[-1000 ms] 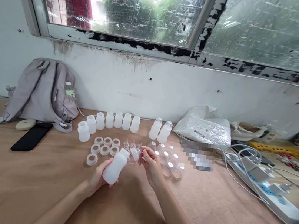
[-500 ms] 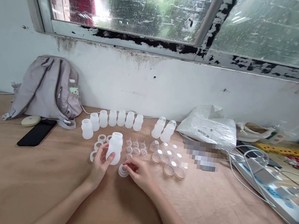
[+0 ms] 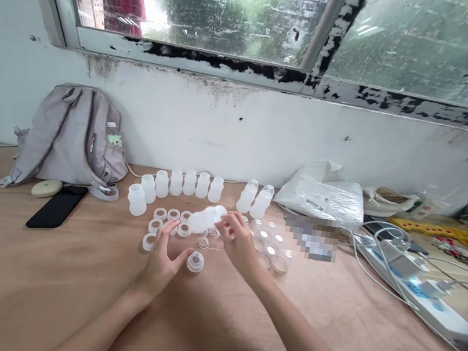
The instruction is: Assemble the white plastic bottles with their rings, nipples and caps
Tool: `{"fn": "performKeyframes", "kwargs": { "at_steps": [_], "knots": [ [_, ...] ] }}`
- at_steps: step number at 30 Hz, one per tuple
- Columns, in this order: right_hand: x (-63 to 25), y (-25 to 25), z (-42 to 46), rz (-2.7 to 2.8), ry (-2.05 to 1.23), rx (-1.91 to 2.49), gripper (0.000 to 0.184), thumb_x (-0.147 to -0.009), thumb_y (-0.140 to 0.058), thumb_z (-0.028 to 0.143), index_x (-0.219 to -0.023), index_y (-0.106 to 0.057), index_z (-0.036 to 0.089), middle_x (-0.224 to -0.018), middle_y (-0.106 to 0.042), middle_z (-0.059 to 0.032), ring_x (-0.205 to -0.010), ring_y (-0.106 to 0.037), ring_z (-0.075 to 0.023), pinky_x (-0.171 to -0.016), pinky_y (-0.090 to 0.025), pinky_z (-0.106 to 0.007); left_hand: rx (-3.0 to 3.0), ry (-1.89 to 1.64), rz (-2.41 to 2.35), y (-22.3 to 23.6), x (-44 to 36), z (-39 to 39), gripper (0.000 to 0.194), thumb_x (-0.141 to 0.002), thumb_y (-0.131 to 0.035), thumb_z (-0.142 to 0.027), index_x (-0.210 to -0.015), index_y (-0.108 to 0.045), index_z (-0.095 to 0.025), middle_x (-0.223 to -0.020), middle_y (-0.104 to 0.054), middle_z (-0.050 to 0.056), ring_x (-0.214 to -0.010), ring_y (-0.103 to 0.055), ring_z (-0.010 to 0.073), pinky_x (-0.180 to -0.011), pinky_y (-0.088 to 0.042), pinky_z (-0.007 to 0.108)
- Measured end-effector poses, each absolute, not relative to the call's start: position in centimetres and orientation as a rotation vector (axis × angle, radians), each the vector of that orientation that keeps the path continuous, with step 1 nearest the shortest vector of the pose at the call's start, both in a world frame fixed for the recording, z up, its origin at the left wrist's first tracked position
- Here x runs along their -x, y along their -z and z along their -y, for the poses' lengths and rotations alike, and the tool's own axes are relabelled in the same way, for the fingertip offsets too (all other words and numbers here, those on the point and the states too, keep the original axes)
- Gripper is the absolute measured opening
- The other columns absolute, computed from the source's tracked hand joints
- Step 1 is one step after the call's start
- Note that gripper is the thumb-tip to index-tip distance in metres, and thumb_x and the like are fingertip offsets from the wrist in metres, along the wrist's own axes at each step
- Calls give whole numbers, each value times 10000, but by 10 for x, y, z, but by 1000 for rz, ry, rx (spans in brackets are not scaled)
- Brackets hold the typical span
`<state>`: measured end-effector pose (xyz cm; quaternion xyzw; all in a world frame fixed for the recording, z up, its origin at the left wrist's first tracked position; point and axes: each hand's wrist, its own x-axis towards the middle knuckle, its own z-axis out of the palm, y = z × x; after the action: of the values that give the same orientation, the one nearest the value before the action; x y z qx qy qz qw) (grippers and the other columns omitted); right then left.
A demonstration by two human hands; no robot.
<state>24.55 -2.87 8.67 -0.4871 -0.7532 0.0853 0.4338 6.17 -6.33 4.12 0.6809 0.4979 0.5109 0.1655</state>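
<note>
My right hand (image 3: 238,239) grips a frosted white baby bottle (image 3: 203,219) by its neck end and holds it tilted on its side above the table. My left hand (image 3: 163,262) is open, thumb and fingers apart, just below and left of the bottle. Between my hands a ring with a nipple in it (image 3: 195,262) sits on the table. Several white collar rings (image 3: 155,225) lie beside my left fingers. Clear nipples (image 3: 203,242) lie behind, partly hidden by the bottle and my right hand. Clear dome caps (image 3: 267,245) stand to the right of that hand.
Several bottles (image 3: 175,182) stand in a curved row at the back, with two capped bottles (image 3: 261,202) to their right. A backpack (image 3: 73,137) and a black phone (image 3: 57,206) are at left. A plastic bag (image 3: 323,195) and a power strip (image 3: 426,304) with cables are at right.
The bottle has passed from my left hand to my right and tipped from upright to sideways. My left hand has opened. My right hand has left the ring and risen.
</note>
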Motion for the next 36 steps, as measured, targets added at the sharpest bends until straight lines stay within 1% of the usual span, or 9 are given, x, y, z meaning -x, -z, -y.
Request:
{"fn": "performKeyframes", "kwargs": {
  "at_steps": [4, 6, 11, 17, 24, 27, 31, 34, 36],
  "knots": [
    [-270, -105, -15, 1892, 113, 1513, 188, -854, -386, 296, -917, -532, 196, -928, -503, -65, -653, -506, -137, -545, -343, -248, -2104, -1303, -1317, -35, -62, 63, 425, -747, -549, -358, -1132, -404, -248, -1126, -502, 51, -1059, -461, 201, -898, -367, 368],
    [-278, -107, -39, 1922, 165, 1631, 190, -854, -396, 286, -937, -533, 185, -927, -500, -72, -657, -506, -134, -537, -315, -242, -2228, -1194, -1277, -30, -63, 62, 445, -722, -574, -367, -1123, -426, -242, -1109, -518, 51, -1056, -457, 214, -896, -362, 380],
    [-280, -98, -82, 1933, 130, 1833, 231, -870, -358, 221, -970, -537, 115, -918, -493, -85, -712, -532, -118, -584, -300, -239, -2376, -973, -1344, -20, -65, 59, 564, -676, -616, -369, -1179, -408, -218, -1118, -526, 60, -1016, -461, 236, -850, -373, 389],
    [-272, -87, -108, 1928, 131, 1978, 193, -863, -382, 197, -994, -515, 146, -960, -520, -131, -749, -551, -178, -584, -333, -260, -2398, -850, -1406, -22, -65, 57, 354, -691, -597, -380, -1006, -543, -227, -993, -568, 37, -941, -484, 224, -797, -371, 366],
    [-268, -92, -117, 1892, 116, 2046, 223, -863, -384, 239, -1047, -469, 148, -1001, -506, -129, -815, -549, -193, -636, -370, -267, -2407, -877, -1402, -24, -66, 59, 316, -698, -591, -350, -982, -533, -226, -970, -582, 27, -918, -493, 215, -796, -365, 364],
    [-264, -98, -106, 1841, 151, 1996, 257, -854, -400, 270, -1075, -437, 143, -1050, -476, -133, -804, -549, -191, -620, -377, -269, -2402, -914, -1399, -25, -66, 59, 293, -689, -591, -342, -941, -521, -209, -935, -582, 36, -888, -503, 218, -779, -378, 363],
    [-247, -94, -56, 1837, 109, 1623, 244, -870, -344, 310, -1032, -460, 171, -1038, -482, -103, -760, -540, -161, -606, -381, -258, -2405, -1003, -1426, -25, -64, 58, 251, -679, -585, -312, -884, -497, -198, -870, -564, 36, -831, -513, 212, -740, -397, 356],
    [-230, -71, -2, 1896, -76, 1405, 231, -872, -327, 332, -857, -500, 179, -801, -539, -43, -670, -522, -135, -597, -372, -240, -2448, -1077, -1423, -24, -61, 56, 264, -692, -567, -282, -930, -488, -199, -898, -557, 45, -856, -513, 217, -761, -401, 367],
    [-221, -52, 30, 1952, -255, 1297, 187, -859, -363, 333, -848, -483, 189, -692, -529, -6, -612, -503, -119, -577, -366, -224, -2489, -1091, -1418, -23, -59, 54, 287, -710, -551, -269, -981, -485, -203, -919, -554, 50, -869, -514, 218, -767, -406, 369]
  ]
}}
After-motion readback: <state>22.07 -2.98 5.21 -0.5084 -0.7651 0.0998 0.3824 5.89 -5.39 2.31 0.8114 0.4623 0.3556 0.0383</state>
